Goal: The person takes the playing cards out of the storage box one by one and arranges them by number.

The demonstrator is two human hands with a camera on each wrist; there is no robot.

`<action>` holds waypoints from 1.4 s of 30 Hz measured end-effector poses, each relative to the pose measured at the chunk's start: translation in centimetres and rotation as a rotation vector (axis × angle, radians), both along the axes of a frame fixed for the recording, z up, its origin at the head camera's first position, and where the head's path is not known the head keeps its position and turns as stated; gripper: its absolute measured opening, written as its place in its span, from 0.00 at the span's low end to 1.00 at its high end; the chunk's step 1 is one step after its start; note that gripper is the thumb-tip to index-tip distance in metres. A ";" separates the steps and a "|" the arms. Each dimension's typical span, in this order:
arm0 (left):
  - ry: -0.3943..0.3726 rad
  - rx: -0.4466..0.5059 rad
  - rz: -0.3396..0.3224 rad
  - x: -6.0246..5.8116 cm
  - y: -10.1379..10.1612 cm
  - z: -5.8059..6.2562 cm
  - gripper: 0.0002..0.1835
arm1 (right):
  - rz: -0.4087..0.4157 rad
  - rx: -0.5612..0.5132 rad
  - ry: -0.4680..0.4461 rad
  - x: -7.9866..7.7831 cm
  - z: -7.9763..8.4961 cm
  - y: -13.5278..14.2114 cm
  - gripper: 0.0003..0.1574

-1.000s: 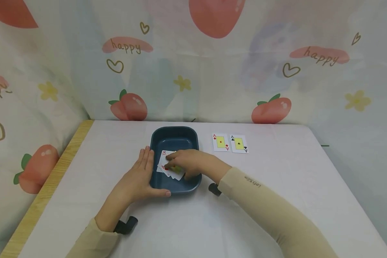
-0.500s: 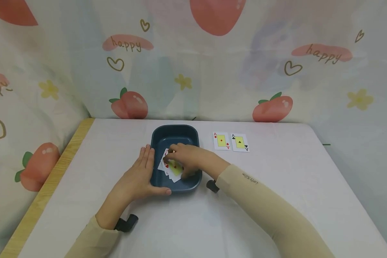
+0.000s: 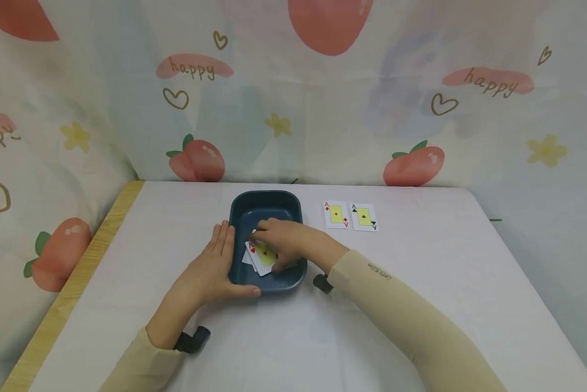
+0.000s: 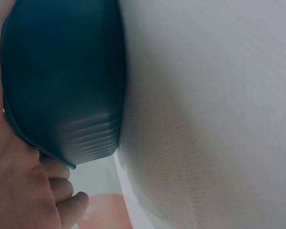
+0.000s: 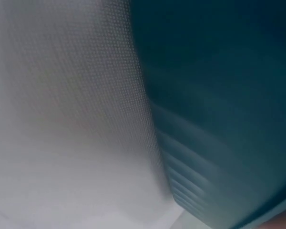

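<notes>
A dark blue rectangular tray (image 3: 266, 200) stands on the table with several playing cards (image 3: 261, 258) in its near half. The top card is an ace of hearts with a yellow middle. My left hand (image 3: 210, 272) rests along the tray's left side, fingers straight and thumb along the near rim. In the left wrist view, the fingers (image 4: 57, 186) lie at the tray's rim. My right hand (image 3: 288, 239) reaches over the right rim and pinches the ace between curled fingers and thumb, covering part of the cards. The right wrist view shows mostly the tray's outer wall (image 5: 219, 105).
On the white tablecloth (image 3: 371, 305), right of the tray, an ace of diamonds (image 3: 336, 214) and an ace of clubs (image 3: 364, 217) lie face up side by side. A fruit-patterned cloth (image 3: 322, 125) hangs behind. Bare wood (image 3: 73, 294) shows along the table's left edge.
Under my right fingers the cards have shifted and lie closer together, with the ace of hearts showing more plainly on top. My left hand keeps its place at the tray.
</notes>
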State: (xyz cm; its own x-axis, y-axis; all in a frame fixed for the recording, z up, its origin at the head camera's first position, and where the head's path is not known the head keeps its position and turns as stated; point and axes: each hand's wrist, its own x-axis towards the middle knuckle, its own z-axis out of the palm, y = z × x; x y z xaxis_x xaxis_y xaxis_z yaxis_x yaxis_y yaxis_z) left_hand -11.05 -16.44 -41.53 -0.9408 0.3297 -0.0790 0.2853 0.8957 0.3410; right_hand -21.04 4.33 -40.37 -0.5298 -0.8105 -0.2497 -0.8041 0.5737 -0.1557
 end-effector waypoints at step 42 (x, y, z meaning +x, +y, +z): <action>-0.034 0.006 0.044 0.2 0.5 0.0 0.82 | -0.256 -0.218 -0.011 -1.1 6.8 7.9 0.52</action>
